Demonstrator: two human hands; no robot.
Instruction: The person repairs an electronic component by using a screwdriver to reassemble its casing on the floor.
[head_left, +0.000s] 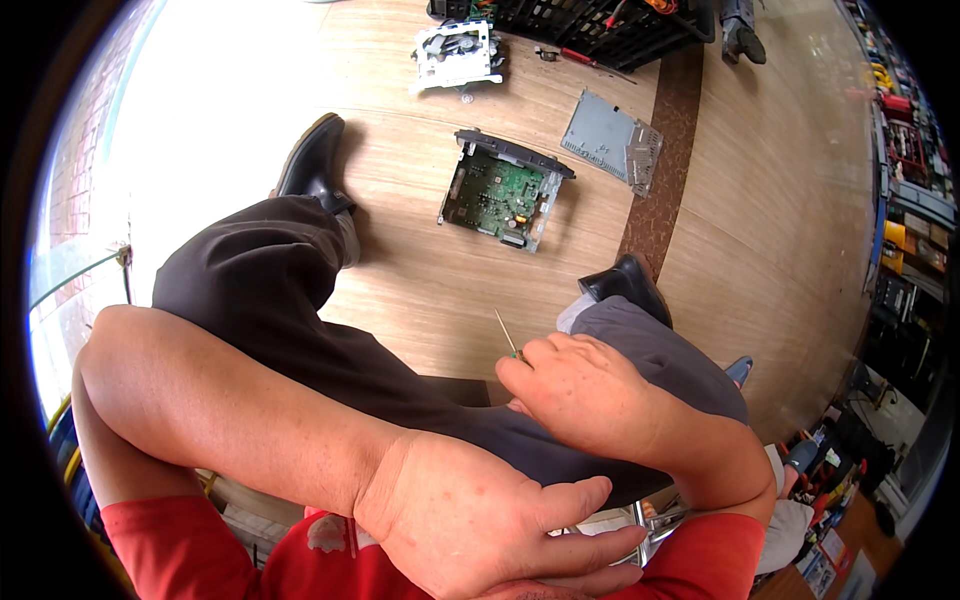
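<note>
I sit with my arms crossed over my lap. My right hand (pixel 575 385) is closed around a small screwdriver (pixel 507 334) with a thin shaft and a green handle, pointing up and away over my right knee. My left hand (pixel 480 520) lies flat on my right arm near the elbow, holding nothing. On the wooden floor between my feet sits an opened electronic unit (pixel 500 195) with its green circuit board showing. A loose grey metal cover plate (pixel 612 138) lies to its right.
A white and metal drive mechanism (pixel 458 55) lies farther off, beside a black plastic crate (pixel 600 25) and a red-handled screwdriver (pixel 585 58). My black shoes (pixel 312 160) (pixel 625 285) flank the unit. Cluttered shelves (pixel 905 200) line the right side.
</note>
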